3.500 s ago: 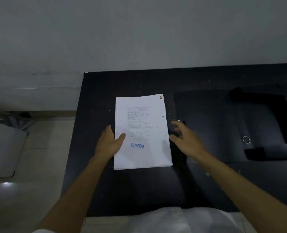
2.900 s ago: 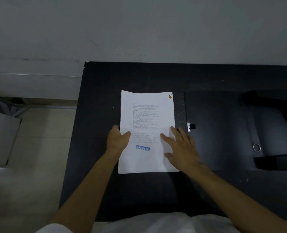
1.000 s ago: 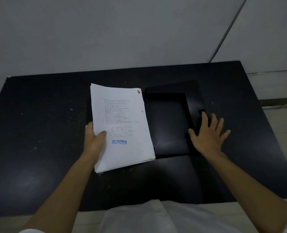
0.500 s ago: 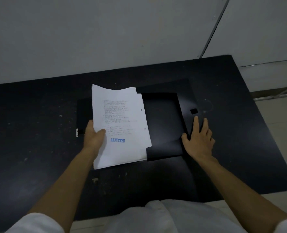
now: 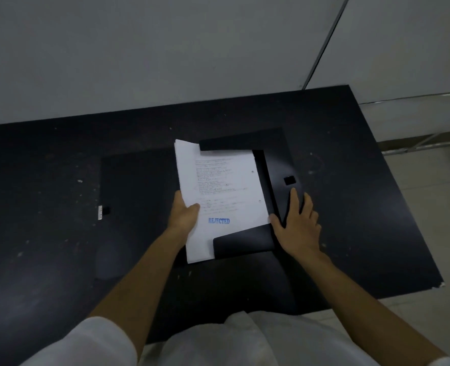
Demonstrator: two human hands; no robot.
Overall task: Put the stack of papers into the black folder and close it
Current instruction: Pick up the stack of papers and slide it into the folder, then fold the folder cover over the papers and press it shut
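The white stack of papers (image 5: 223, 188), stamped REJECTED in blue, lies partly inside the open black folder (image 5: 276, 159). Its right part sits under the folder's top flap (image 5: 226, 144) and bottom flap (image 5: 242, 243); its left edge sticks out. My left hand (image 5: 183, 215) grips the stack's left edge, thumb on top. My right hand (image 5: 296, 223) lies flat on the folder's right flap, fingers spread, thumb at the papers' lower right corner. The folder's open cover (image 5: 136, 186) lies flat to the left.
Everything rests on a black table (image 5: 363, 220) against a grey wall. The table's right edge and front right corner are close by, with pale floor beyond. A small white label (image 5: 100, 212) marks the cover's left edge.
My left hand has slid the papers to the right, under the folder's top and bottom flaps. My right hand stayed pressed on the right flap.
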